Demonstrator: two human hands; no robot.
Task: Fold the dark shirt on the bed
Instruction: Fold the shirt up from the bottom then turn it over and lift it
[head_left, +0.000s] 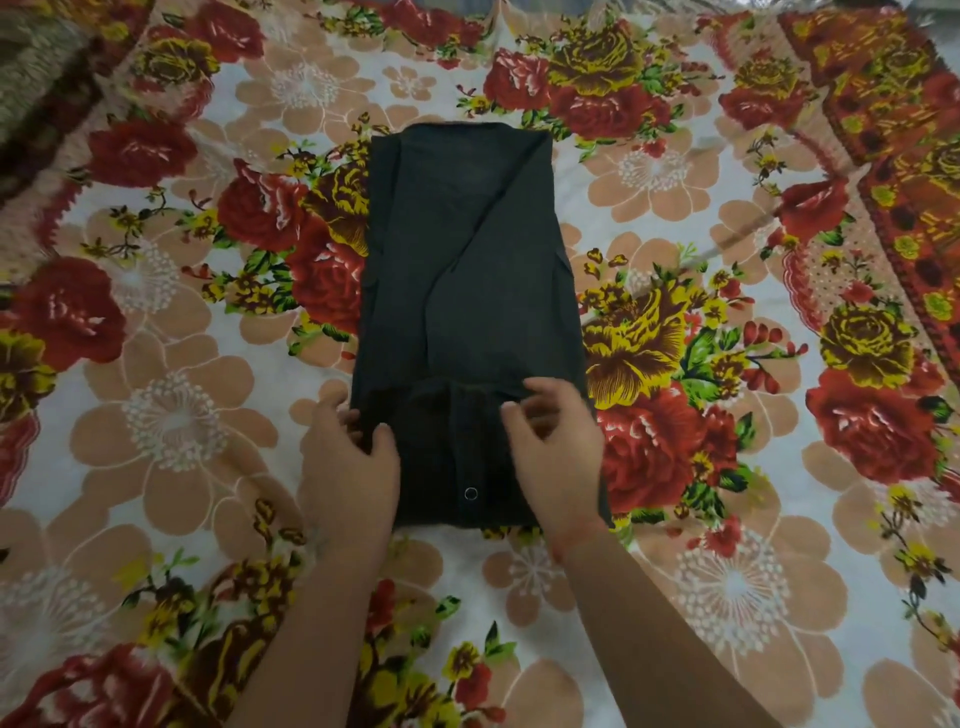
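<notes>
The dark grey cloth shirt (467, 270), folded into a long rectangle, lies flat mid-bed on the flowered red-and-peach bedspread (182, 426). Your left hand (348, 467) pinches its near left edge, thumb on top. Your right hand (561, 441) curls over its near right part; whether it grips cannot be determined.

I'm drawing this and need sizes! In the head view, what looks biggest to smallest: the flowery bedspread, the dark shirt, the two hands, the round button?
1. flowery bedspread
2. dark shirt
3. left hand and right hand: they look about alike, so no ranking
4. round button
</notes>
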